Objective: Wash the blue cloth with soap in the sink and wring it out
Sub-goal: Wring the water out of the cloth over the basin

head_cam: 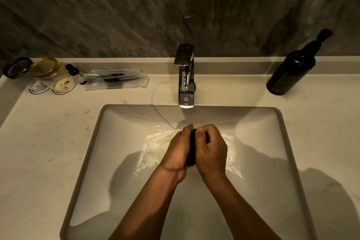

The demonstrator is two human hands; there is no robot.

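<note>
Both my hands are pressed together over the middle of the white rectangular sink (91,148), just below the tap. The cloth (191,152) shows only as a dark bunched roll squeezed between them; its blue colour is hard to tell in the dim light. My left hand (178,150) grips it from the left and my right hand (211,150) wraps it from the right, fingers closed. White foamy water lies on the sink floor around and under the hands. Most of the cloth is hidden by my fingers.
A chrome tap (186,76) stands at the back of the sink. A dark pump bottle (292,68) is at the back right of the counter. At the back left are a glass jar (46,68), a dark lid (16,67) and wrapped sachets (116,80).
</note>
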